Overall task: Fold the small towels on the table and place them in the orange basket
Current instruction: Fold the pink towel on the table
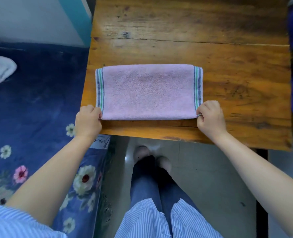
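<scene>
My left hand [88, 120] and right hand [211, 117] each pinch a near corner of the pink towel [148, 91], fingers curled. It lies folded on the table [236, 48], long axis running left-right, stretching away from me.

fluffy cloth towel [147, 91], worn wooden table [228, 48]

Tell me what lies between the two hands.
In the head view, the pink towel's near edge runs between the left hand and right hand, each pinching a near corner; nothing else lies there.
</scene>
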`<action>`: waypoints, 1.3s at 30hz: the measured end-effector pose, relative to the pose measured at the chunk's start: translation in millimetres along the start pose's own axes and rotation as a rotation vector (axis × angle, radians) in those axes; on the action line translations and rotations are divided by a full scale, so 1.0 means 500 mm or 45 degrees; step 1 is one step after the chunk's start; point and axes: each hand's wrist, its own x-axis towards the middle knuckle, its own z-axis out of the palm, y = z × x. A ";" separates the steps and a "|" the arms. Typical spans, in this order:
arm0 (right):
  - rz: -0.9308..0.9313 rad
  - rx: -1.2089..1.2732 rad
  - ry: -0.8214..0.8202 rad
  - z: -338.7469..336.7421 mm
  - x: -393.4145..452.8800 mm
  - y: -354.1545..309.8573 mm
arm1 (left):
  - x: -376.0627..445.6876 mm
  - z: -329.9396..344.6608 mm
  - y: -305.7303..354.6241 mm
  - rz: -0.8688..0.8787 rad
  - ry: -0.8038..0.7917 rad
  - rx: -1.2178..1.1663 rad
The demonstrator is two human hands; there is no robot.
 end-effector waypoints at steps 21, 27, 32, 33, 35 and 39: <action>-0.044 -0.185 -0.280 0.096 0.197 -0.182 | 0.168 -0.002 0.164 -0.008 -0.278 -0.123; 0.040 -0.216 -0.638 0.143 0.245 -0.195 | 0.216 0.038 0.126 0.044 -0.338 -0.119; -0.001 -0.342 -0.697 0.119 0.248 -0.116 | 0.232 0.034 0.027 0.139 -0.375 -0.004; 0.043 -0.349 -0.691 0.109 0.249 -0.095 | 0.234 0.034 0.014 0.154 -0.379 -0.002; 0.189 -0.317 -0.671 0.088 0.248 -0.058 | 0.237 0.039 0.002 0.159 -0.376 -0.044; 0.310 -0.301 -0.681 0.064 0.238 -0.017 | 0.237 0.044 0.000 0.179 -0.363 -0.106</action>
